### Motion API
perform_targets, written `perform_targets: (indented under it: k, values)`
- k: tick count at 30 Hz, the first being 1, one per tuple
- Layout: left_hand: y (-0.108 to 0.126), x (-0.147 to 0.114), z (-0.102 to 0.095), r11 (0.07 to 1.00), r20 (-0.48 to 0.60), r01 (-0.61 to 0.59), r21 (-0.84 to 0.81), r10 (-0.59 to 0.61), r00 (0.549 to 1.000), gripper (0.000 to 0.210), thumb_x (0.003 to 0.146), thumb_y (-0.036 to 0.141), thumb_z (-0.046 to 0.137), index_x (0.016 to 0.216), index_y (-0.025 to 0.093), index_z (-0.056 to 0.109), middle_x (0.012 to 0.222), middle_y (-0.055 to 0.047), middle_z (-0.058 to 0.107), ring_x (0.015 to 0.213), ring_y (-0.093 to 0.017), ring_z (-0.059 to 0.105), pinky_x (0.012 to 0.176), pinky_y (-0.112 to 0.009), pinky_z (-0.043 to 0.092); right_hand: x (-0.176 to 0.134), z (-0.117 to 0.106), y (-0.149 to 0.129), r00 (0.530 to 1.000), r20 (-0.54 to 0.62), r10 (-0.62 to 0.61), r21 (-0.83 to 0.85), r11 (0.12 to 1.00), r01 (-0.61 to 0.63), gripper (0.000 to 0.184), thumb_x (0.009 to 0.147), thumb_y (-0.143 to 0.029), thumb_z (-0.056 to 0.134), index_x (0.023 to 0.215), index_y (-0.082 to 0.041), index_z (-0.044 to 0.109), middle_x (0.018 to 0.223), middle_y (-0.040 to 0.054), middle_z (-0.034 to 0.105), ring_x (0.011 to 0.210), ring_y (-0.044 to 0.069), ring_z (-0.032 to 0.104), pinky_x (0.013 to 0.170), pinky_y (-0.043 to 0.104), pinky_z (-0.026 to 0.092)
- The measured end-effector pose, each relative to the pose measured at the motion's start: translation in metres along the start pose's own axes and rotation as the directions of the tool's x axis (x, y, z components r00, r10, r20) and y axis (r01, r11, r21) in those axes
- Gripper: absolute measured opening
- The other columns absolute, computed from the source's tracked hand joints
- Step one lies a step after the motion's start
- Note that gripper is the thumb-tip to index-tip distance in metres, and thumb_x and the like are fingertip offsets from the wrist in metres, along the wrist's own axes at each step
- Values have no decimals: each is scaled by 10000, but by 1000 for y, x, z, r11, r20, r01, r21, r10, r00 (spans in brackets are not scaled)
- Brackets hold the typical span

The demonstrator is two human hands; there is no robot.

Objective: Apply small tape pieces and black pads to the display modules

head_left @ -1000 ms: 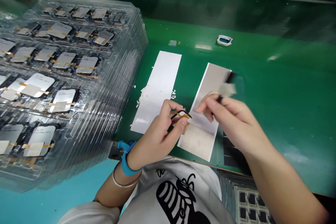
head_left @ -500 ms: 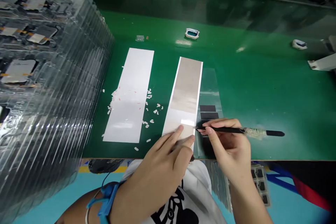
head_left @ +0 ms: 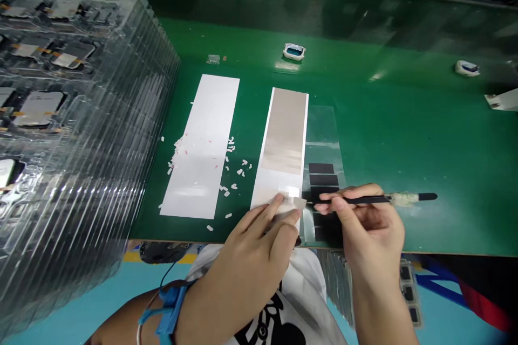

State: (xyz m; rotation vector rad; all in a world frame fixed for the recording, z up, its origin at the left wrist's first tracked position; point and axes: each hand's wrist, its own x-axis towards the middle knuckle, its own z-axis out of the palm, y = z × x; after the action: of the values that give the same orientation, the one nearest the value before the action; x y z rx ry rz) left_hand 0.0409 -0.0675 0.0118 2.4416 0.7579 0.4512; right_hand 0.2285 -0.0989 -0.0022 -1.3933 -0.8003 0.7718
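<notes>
My left hand point(head_left: 253, 253) lies on the lower part of a white backing sheet point(head_left: 276, 180), fingers apart and fingertips pressing it down. A beige film point(head_left: 284, 129) covers the sheet's upper part. In my right hand point(head_left: 366, 218) is a pair of black tweezers point(head_left: 368, 200), held nearly level and pointing left. A small pale beige strip point(head_left: 298, 203) is at the tweezers' tips, lifted at the sheet's right edge beside my left fingertips. Under the tweezers and to the right of the sheet lies a clear film point(head_left: 321, 129) bearing several black rectangles point(head_left: 324, 179).
Left of the sheet, small white scraps point(head_left: 224, 188) lie around another white sheet point(head_left: 206, 140). A tall stack of clear plastic trays point(head_left: 121, 135) with parts stands at the left. Two small white-framed parts point(head_left: 294, 52) sit farther back on the green table point(head_left: 413, 140).
My right hand and the tweezers have shifted right, away from the sheet. The beige strip's end has come up from the sheet with the tips. My left hand stays in place.
</notes>
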Motion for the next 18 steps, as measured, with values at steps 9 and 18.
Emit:
perform_targets:
  k: [9,18]
  values:
    - [-3,25,7,249,75,223,-942,-492,867,123,1059,372,400,1025,255,386,754,34,597,487,-75,440,469,-193,384,-16,30,-8,979,-143,-148,233,956,179,184,896,-78,643,961,-230,562,820,-8,678,797,159,730,772,341,667]
    - [-5,27,12,131,68,132,-982,-405,912,127,1065,380,405,1088,257,421,718,49,488,567,-83,335,512,-186,305,-17,38,1,966,-132,-222,148,959,240,202,893,-70,636,954,-239,544,826,6,686,796,175,744,732,321,678]
